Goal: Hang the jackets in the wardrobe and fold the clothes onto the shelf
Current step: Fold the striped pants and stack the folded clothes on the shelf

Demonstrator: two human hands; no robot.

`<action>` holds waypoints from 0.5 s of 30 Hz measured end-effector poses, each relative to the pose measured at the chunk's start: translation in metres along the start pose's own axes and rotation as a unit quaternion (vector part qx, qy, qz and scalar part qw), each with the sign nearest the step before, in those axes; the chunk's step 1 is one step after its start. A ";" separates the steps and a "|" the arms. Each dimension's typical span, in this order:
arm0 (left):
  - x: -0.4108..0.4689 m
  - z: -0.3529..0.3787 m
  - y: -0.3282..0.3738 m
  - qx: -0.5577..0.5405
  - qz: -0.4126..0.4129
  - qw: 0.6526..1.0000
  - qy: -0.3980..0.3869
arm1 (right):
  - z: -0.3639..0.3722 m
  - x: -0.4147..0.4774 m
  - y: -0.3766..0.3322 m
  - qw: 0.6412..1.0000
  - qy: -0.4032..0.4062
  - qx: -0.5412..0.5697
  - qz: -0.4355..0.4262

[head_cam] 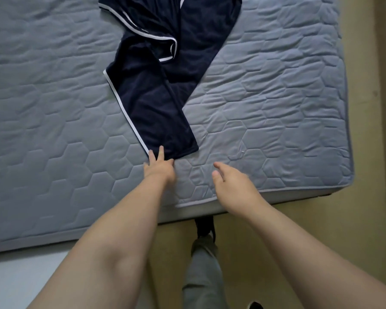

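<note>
A pair of dark navy trousers [163, 85] with white side stripes lies crumpled on the grey quilted mattress [265, 108], one leg stretched toward me. My left hand [159, 167] reaches to the hem of that leg; two fingers lie straight on the cloth near the white stripe, and I cannot tell whether the thumb pinches the hem. My right hand [231, 181] hovers over the mattress just right of the hem, fingers loosely curled, holding nothing.
The mattress's near edge [198, 204] runs across in front of me, its corner at the right. Beige floor [299, 230] lies below and to the right. My leg in grey trousers and a dark shoe [204, 228] stand by the bed. No wardrobe or shelf is in view.
</note>
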State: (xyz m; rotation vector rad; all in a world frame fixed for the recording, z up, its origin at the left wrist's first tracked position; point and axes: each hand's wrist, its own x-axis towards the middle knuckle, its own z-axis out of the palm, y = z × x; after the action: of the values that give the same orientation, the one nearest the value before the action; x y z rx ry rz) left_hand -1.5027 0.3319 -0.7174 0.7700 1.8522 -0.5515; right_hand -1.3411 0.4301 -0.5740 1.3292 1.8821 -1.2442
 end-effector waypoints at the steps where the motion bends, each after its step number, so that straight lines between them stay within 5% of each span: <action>1: 0.006 0.001 -0.004 0.009 0.003 1.000 -0.006 | 0.001 0.002 0.000 1.000 0.001 -0.003 0.003; 5: 0.017 0.010 -0.017 -0.005 0.024 0.999 0.027 | 0.002 0.000 0.004 1.000 0.005 -0.021 0.012; 8: 0.013 0.019 -0.020 -0.142 0.052 0.977 0.151 | 0.001 -0.008 0.009 0.999 0.012 -0.026 0.017; 11: -0.011 0.021 -0.015 -0.386 0.021 0.878 0.283 | 0.002 -0.016 0.015 0.999 0.012 -0.018 0.030; 15: -0.076 0.013 -0.009 -0.569 0.066 0.772 0.277 | 0.003 -0.039 0.004 0.999 0.006 -0.003 0.033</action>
State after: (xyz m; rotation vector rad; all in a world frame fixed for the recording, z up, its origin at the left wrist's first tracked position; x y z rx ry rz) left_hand -1.4797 0.2970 -0.6520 0.1856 2.1536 0.9790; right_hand -1.3228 0.4106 -0.5447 1.3879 1.8340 -1.1985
